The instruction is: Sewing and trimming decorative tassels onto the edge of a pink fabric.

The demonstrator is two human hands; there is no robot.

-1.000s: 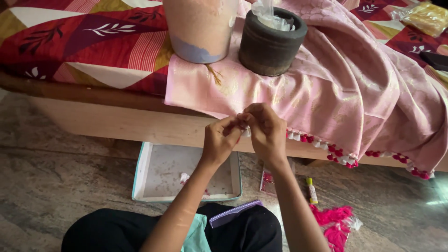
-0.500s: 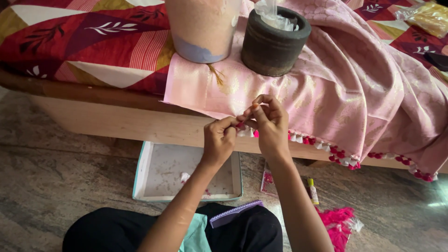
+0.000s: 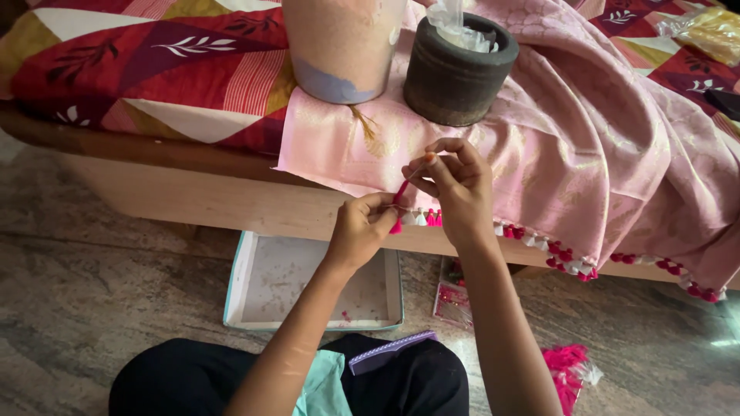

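At bed's edge, my left hand [image 3: 361, 229] pinches a pink tassel [image 3: 396, 225] on the cloth [image 3: 539, 154] hem; my right hand [image 3: 455, 181] pinches its thread [image 3: 402, 189] — taut. Tassels line the hem rightward — leftward stretch bare, judged undone.

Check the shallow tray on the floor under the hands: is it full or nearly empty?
Nearly empty. The shallow tray shows its bare pale bottom, with only a few tiny pink bits near the left hand's side.
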